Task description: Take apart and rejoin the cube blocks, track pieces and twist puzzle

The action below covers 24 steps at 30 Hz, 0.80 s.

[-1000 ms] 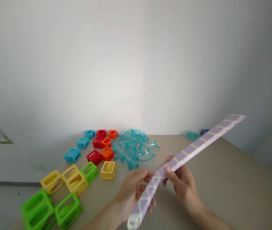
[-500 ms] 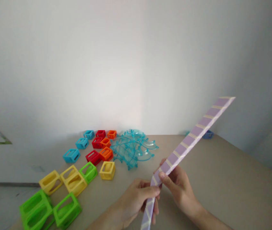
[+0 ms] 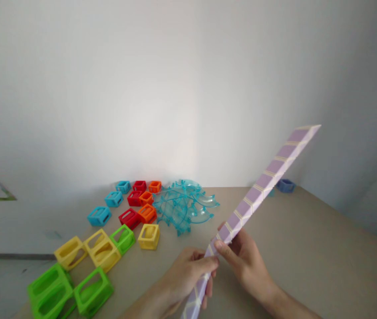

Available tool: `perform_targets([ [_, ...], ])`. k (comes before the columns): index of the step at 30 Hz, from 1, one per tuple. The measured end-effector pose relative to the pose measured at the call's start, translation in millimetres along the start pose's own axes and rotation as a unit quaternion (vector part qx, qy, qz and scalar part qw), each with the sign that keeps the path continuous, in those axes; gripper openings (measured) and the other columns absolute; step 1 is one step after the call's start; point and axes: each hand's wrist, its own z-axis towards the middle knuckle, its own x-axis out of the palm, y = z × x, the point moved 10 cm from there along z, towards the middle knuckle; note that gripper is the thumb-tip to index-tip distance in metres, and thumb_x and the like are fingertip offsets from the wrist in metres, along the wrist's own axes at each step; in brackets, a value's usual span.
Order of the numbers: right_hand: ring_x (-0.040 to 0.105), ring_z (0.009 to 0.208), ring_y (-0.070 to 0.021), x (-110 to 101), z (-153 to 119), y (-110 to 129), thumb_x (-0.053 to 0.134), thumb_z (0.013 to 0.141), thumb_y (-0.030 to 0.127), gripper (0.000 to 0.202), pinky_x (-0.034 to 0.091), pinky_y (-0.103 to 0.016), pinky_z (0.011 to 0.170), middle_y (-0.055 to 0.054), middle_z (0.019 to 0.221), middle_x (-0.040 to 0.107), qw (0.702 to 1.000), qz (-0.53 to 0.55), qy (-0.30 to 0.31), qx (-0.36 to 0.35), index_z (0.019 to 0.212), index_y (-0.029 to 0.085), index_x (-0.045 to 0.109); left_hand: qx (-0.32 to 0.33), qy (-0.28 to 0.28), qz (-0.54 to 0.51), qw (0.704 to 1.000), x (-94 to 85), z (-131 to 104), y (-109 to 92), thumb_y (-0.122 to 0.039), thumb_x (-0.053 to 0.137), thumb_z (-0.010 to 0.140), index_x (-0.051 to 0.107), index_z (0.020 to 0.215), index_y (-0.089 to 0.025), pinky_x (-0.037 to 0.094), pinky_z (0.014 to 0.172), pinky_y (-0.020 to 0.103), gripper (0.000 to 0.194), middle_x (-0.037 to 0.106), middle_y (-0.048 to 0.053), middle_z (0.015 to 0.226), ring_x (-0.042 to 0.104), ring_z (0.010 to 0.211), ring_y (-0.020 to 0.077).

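Gripping a purple, pale-banded strip (image 3: 244, 206), the left hand (image 3: 188, 271) has its thumb laid across the lower part, while the right hand (image 3: 246, 262) grasps it just above, thumb on the near face and other fingers behind. The strip slants over the table (image 3: 311, 248), its upper end raised to the right against the wall (image 3: 175, 88), its lower end running out of view. Left of the hands stands a yellow block (image 3: 148, 243); beyond it lies a heap of clear turquoise pieces (image 3: 178, 208). Red blocks (image 3: 129, 218), orange blocks (image 3: 147, 214) and light-blue blocks (image 3: 100, 216) stand farther left and back, with green blocks (image 3: 99, 296) nearer. At the far right corner sits a dark-blue block (image 3: 286, 186).
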Motion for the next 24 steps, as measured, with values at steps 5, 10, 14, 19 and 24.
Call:
perform_targets([
  [5, 0.062, 0.063, -0.0162, -4, 3, -4, 0.071, 0.08, 0.047, 0.035, 0.054, -0.026, 0.057, 0.0, 0.072, 0.061, 0.999, 0.019, -0.029, 0.039, 0.088, 0.016, 0.056, 0.07, -0.028, 0.104, 0.992, -2.0, -5, -17, -0.038, 0.06, 0.077, 0.058, 0.073, -0.015, 0.029, 0.039, 0.02, 0.024, 0.049, -0.004, 0.049, 0.042, 0.039, 0.0081],
  [10, 0.056, 0.045, -0.0141, -1, 3, -19, 0.068, 0.08, 0.054, 0.039, 0.048, -0.025, 0.042, 0.005, 0.055, 0.054, 0.992, 0.042, -0.05, 0.11, 0.081, 0.018, 0.052, 0.109, -0.04, 0.168, 0.979, 0.4, -10, -27, -0.032, 0.061, 0.079, 0.063, 0.087, -0.014, 0.028, 0.042, 0.018, 0.02, 0.045, -0.006, 0.058, 0.04, 0.044, 0.0056],
  [14, 0.055, 0.045, -0.0135, 2, 2, -21, 0.071, 0.077, 0.054, 0.041, 0.047, -0.024, 0.041, 0.005, 0.056, 0.055, 0.989, 0.076, -0.052, 0.119, 0.081, 0.018, 0.053, 0.044, -0.002, 0.121, 0.992, 4.2, -7, -12, -0.043, 0.062, 0.08, 0.058, 0.094, -0.016, 0.025, 0.034, 0.019, 0.03, 0.04, -0.009, 0.053, 0.036, 0.033, 0.0053],
  [19, 0.048, 0.045, -0.011, -18, 6, -22, 0.07, 0.076, 0.055, 0.041, 0.041, -0.021, 0.038, 0.005, 0.054, 0.05, 0.976, 0.137, -0.124, 0.119, 0.073, 0.017, 0.054, -0.009, 0.058, 0.075, 0.995, 12.9, -11, -3, -0.044, 0.066, 0.076, 0.049, 0.084, -0.02, 0.025, 0.031, 0.017, 0.03, 0.037, -0.011, 0.048, 0.033, 0.03, 0.0048],
  [24, 0.048, 0.047, -0.0101, -76, 14, -47, 0.075, 0.068, 0.039, 0.03, 0.039, -0.02, 0.039, 0.002, 0.06, 0.058, 0.927, 0.166, -0.296, 0.158, 0.077, 0.016, 0.057, -0.02, 0.039, 0.146, 0.988, 3.4, -10, 1, -0.037, 0.065, 0.075, 0.053, 0.089, -0.019, 0.025, 0.033, 0.018, 0.025, 0.044, -0.009, 0.054, 0.035, 0.033, 0.0051],
])
